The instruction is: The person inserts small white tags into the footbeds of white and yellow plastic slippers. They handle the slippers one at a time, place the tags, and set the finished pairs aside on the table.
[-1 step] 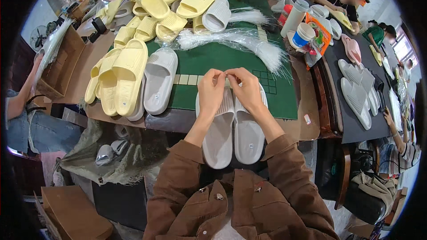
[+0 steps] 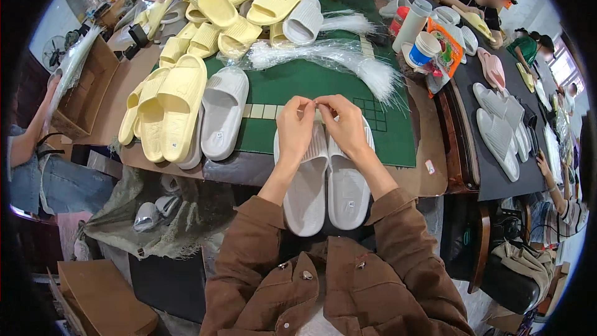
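Note:
A pair of grey slide slippers (image 2: 305,196) lies side by side in front of me, toes away, overhanging the table's near edge. Over their toe ends, my left hand (image 2: 295,126) and my right hand (image 2: 342,126) meet, thumbs and fingertips pinched together. Whatever is between the fingertips is too small to make out. Left of my hands stands another grey slipper (image 2: 225,115), leaning beside a row of yellow slippers (image 2: 181,109). Beyond my hands, a bundle of thin clear plastic strands (image 2: 367,73) in a film sleeve lies on the green mat (image 2: 267,140).
Yellow slippers (image 2: 214,0) are heaped at the far left. A white cup (image 2: 425,46) and a pale cylinder (image 2: 412,25) stand at the mat's right, near an orange bag (image 2: 449,50). Grey slippers (image 2: 497,140) lie on the dark right-hand table. Other people work around.

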### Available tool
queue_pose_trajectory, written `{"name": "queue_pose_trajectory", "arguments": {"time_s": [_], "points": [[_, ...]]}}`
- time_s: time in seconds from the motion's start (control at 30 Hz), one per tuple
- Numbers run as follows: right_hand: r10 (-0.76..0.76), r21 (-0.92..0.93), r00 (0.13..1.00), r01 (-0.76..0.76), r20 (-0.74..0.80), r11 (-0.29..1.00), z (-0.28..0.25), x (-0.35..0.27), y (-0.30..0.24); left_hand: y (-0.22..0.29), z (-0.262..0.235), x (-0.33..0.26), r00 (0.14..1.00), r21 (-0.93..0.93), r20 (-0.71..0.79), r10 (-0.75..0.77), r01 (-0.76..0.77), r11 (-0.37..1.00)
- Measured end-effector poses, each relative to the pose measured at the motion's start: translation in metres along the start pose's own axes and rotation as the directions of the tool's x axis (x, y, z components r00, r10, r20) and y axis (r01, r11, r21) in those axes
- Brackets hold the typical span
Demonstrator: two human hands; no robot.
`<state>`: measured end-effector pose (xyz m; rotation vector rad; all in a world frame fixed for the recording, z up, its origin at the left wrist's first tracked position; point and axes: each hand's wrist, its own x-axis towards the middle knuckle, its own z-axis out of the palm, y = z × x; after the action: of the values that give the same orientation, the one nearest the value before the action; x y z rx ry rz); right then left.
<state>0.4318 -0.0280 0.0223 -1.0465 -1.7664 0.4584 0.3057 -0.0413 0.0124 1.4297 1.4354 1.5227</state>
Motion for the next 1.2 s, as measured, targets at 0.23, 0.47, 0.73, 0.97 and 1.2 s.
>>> {"name": "queue_pose_trajectory", "arguments": {"time_s": [0.23,0.47,0.73,0.97,1.2], "points": [[0.027,0.043,0.999,-0.026,-0.022,0.999,0.0009,-0.0008,-0.0027,0.0058,-0.0008,-0.0008,1.0,-0.005,0.003,-0.019,0.019,1.0],[-0.002,-0.027,1.0,0.002,0.004,1.0,-0.001,-0.0005,0.0007,0.0036,0.0001,-0.0006,0.998,0.045,0.057,0.018,-0.021,0.999],[-0.045,-0.094,0.999,0.047,0.023,0.994,-0.0019,-0.0013,-0.0009,0.0056,-0.0029,-0.002,0.996,0.004,0.079,-0.031,0.031,1.0],[0.02,-0.035,1.0,-0.02,0.003,0.999,-0.0005,-0.0018,0.0018,0.0059,-0.0009,-0.0025,0.996,0.016,0.082,-0.038,0.037,0.999],[0.02,-0.032,1.0,-0.019,0.015,0.999,0.0014,-0.0029,0.0008,0.002,-0.0013,-0.0025,0.999,0.02,0.045,0.013,-0.014,1.0]]}}
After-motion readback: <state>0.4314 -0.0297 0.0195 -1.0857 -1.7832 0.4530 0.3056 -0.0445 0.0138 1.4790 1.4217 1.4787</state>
